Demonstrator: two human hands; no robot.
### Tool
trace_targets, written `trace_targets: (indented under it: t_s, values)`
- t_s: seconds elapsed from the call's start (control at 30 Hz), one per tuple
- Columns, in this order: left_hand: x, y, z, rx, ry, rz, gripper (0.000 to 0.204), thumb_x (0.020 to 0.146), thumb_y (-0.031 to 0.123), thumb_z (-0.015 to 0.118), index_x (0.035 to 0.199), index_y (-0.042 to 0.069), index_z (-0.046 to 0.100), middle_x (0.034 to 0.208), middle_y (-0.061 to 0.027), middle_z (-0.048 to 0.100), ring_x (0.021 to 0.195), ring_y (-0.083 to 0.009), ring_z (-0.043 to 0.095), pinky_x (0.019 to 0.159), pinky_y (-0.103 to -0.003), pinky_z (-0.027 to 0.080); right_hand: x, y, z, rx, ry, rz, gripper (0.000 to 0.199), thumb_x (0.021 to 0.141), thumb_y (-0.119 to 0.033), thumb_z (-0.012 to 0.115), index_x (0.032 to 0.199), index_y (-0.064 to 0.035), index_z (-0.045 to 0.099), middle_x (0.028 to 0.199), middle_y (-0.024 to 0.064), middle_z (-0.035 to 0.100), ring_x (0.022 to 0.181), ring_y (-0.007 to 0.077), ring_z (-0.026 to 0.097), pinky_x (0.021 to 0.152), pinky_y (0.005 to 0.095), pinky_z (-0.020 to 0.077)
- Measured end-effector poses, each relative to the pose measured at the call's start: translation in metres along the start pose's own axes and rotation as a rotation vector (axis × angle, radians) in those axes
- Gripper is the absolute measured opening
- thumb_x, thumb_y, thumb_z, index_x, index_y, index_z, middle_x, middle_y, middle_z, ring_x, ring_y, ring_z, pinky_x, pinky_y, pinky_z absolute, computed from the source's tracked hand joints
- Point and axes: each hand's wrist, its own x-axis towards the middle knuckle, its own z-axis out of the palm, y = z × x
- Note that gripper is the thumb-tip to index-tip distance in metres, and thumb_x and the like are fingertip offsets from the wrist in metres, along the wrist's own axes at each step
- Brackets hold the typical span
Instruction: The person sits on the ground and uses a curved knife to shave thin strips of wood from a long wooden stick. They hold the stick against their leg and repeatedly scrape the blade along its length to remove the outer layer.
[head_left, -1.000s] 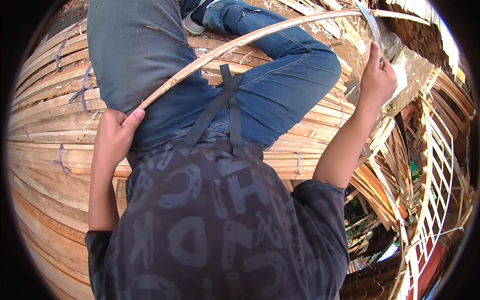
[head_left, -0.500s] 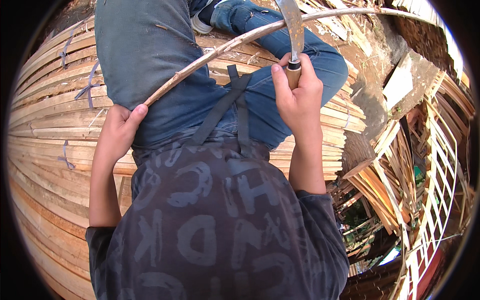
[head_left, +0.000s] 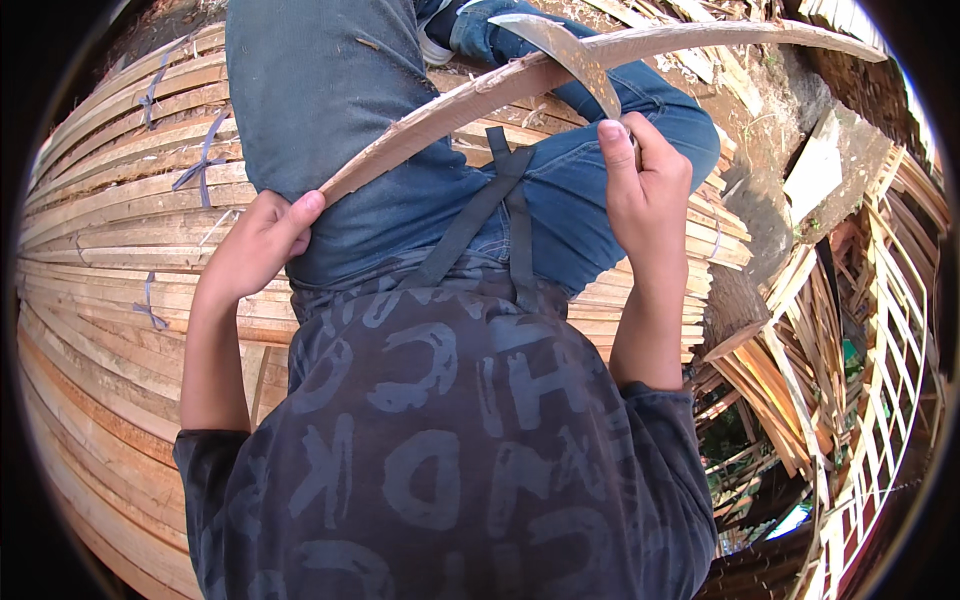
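My left hand (head_left: 258,245) pinches the near end of a long, bowed wooden strip (head_left: 440,116) beside my left thigh. The strip rises across my lap to the far right, its broad pale face showing, with rough fibres along its edge. In my right hand (head_left: 650,185), the fingers are wrapped round the handle of a sickle (head_left: 582,68), mostly hidden by the grip. Its curved, rust-spotted blade lies across the strip's middle, tip pointing up and left. Whether the edge bites into the wood I cannot tell.
I sit on bundled wooden slats (head_left: 120,215) tied with purple bands (head_left: 203,165). My jeans-clad legs (head_left: 330,90) spread ahead. At right are a log end (head_left: 735,320), a stone block (head_left: 850,150), a pile of split strips (head_left: 770,400) and a pale lattice (head_left: 895,330).
The strip has rolled so its broad face shows. The sickle has moved from upright to tilted left across the strip. The whole view has shifted slightly, with things appearing further right.
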Motion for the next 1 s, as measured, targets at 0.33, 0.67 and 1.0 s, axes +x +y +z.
trace_targets:
  t_s: [0.33, 0.67, 1.0]
  values:
    - [-0.002, 0.0, 0.001, -0.005, -0.052, 0.001, 0.064, 0.092, 0.055, 0.047, 0.047, 0.012, 0.032, 0.045, 0.0058, 0.027, 0.041, -0.0053, 0.024, 0.038, -0.024, 0.019, 0.013, 0.018, 0.006, -0.369, 0.204, -0.074, 0.047, 0.079, -0.042, 0.069, 0.06, -0.0028, 0.052, 0.047, 0.01, 0.047, 0.043, 0.0283, 0.049, 0.043, 0.0341, 0.0388]
    - [-0.002, 0.003, -0.005, -0.028, -0.127, -0.021, 0.065, 0.093, 0.054, 0.045, 0.046, 0.01, 0.035, 0.045, 0.0052, 0.028, 0.043, -0.0057, 0.024, 0.039, -0.026, 0.019, 0.011, 0.029, 0.007, -0.29, 0.213, -0.11, 0.046, 0.078, -0.042, 0.071, 0.06, -0.0029, 0.055, 0.046, 0.0089, 0.048, 0.043, 0.0279, 0.049, 0.042, 0.0344, 0.0385]
    - [-0.003, 0.015, 0.001, -0.133, -0.128, -0.097, 0.064, 0.094, 0.051, 0.045, 0.046, 0.011, 0.034, 0.045, 0.0051, 0.027, 0.042, -0.0061, 0.023, 0.039, -0.025, 0.019, 0.027, 0.049, 0.009, -0.479, 0.311, -0.125, 0.054, 0.075, -0.054, 0.068, 0.057, -0.0048, 0.053, 0.046, 0.007, 0.049, 0.042, 0.0266, 0.05, 0.04, 0.0335, 0.0376]
